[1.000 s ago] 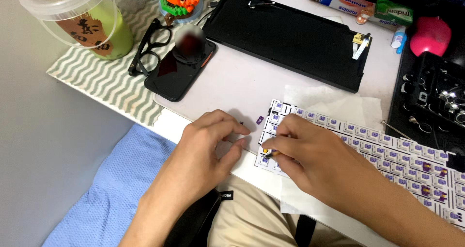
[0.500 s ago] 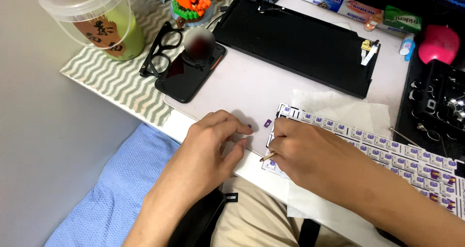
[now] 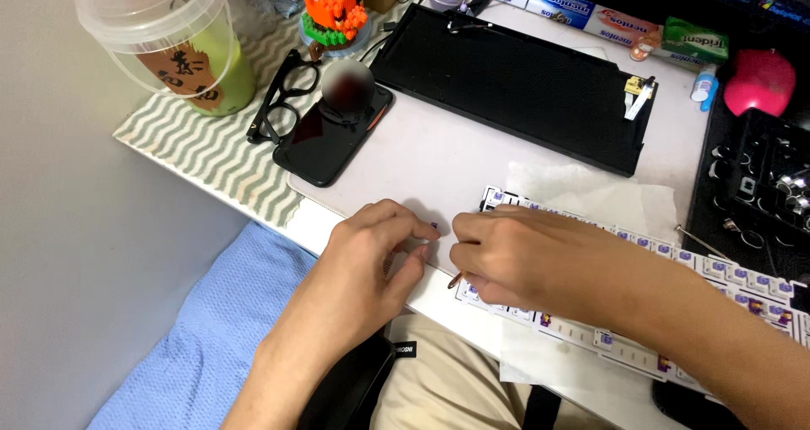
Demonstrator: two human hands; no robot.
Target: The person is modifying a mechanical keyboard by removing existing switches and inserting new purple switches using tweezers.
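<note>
In the head view, a white keyboard plate (image 3: 675,312) studded with small purple-topped switches lies on a sheet of thin paper at the near edge of the desk, its long axis running from the middle of the desk edge down toward the lower right, its upper left corner pointing toward the black phone (image 3: 333,135). The right hand (image 3: 523,257) lies palm down over that left end of the plate, fingers curled in and close together, and a thin brownish tool tip (image 3: 456,280) sticks out beneath it toward the near left; how the fingers grip it is hidden under the hand. The left hand (image 3: 375,248) rests just beside it on the bare desk, loosely half closed, thumb and forefinger drawn toward each other next to a tiny purple piece (image 3: 434,225); whether they pinch it I cannot tell. Farther back sits a long black keyboard case (image 3: 515,84), angled like the plate, with black-framed glasses (image 3: 283,97) and a lidded cup of green drink (image 3: 181,42) on a zigzag-patterned mat (image 3: 202,156) to the left, an orange block figure (image 3: 333,12) behind them and a pink mouse (image 3: 759,80) at the far right
</note>
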